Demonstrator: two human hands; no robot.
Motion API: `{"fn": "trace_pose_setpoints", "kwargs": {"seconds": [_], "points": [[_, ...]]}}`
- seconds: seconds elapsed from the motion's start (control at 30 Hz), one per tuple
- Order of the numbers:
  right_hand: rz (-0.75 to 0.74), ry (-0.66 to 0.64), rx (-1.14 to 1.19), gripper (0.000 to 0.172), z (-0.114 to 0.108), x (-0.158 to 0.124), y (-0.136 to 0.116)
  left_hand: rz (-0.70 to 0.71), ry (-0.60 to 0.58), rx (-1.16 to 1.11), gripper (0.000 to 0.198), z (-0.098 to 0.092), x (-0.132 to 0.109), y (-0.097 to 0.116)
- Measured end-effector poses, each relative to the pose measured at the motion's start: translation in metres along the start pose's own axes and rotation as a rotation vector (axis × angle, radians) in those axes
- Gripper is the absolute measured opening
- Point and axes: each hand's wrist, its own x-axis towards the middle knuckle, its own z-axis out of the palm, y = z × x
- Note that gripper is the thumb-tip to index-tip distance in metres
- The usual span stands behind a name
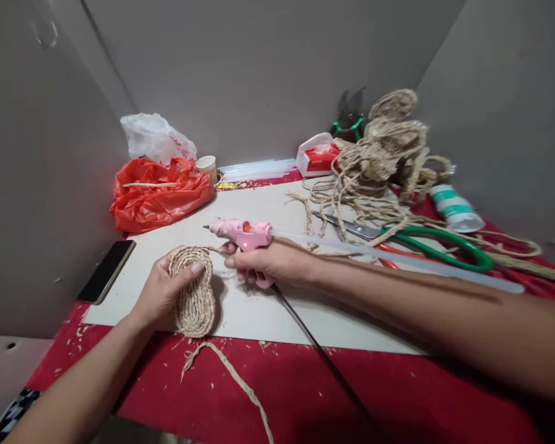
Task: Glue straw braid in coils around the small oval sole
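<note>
My left hand [164, 287] grips a coiled sole-shaped piece of braided straw cord [197, 302], thumb on its face and fingers behind. A thin strand runs from the top of the coil toward my right hand. My right hand [263, 264] is closed around the handle of a pink glue gun [247, 233], its nozzle pointing left above the coil. An orange light glows on the gun, and a long clear glue stick [398, 254] sticks out of its back over my right forearm. The gun's black cable [324, 354] trails down to the right.
A white board [305, 320] lies on the red cloth [388, 394]. A phone [106, 272], red plastic bag [161, 191] and paper cup [206, 166] stand left. Green-handled scissors [437, 243] and a heap of braided cord [383, 148] lie right. A loose cord [240, 382] crosses the front.
</note>
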Motion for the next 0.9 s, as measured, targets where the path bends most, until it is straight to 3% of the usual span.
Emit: {"fn": "trace_pose_setpoints", "kwargs": {"seconds": [0.13,0.33,0.5,0.6,0.67,0.77,0.83,0.9], "points": [[-0.001,0.006,-0.043,0.019,-0.001,0.007,0.008,-0.096,-0.036,-0.054,0.028,0.002,0.003,-0.002],[-0.060,0.184,-0.237,0.037,-0.007,-0.001,0.004,-0.141,-0.052,-0.107,0.034,0.004,0.004,-0.005],[0.058,0.282,-0.119,0.050,-0.012,-0.008,0.012,-0.129,-0.063,-0.075,0.031,0.007,0.006,-0.008],[0.049,0.440,-0.080,0.043,-0.030,-0.017,-0.009,-0.105,-0.075,-0.067,0.031,0.006,0.006,-0.011],[-0.088,0.531,-0.132,0.032,-0.047,-0.023,-0.039,-0.097,-0.097,-0.064,0.032,0.006,0.005,-0.013],[-0.535,0.628,-0.324,0.026,-0.063,-0.029,-0.095,-0.080,-0.126,-0.061,0.032,0.005,0.005,-0.015],[-0.715,0.690,-0.521,0.019,-0.063,-0.030,-0.125,-0.068,-0.130,-0.057,0.031,0.005,0.006,-0.016],[-0.782,0.766,-0.631,0.019,-0.056,-0.029,-0.141,-0.053,-0.134,-0.056,0.031,0.004,0.006,-0.017]]}}
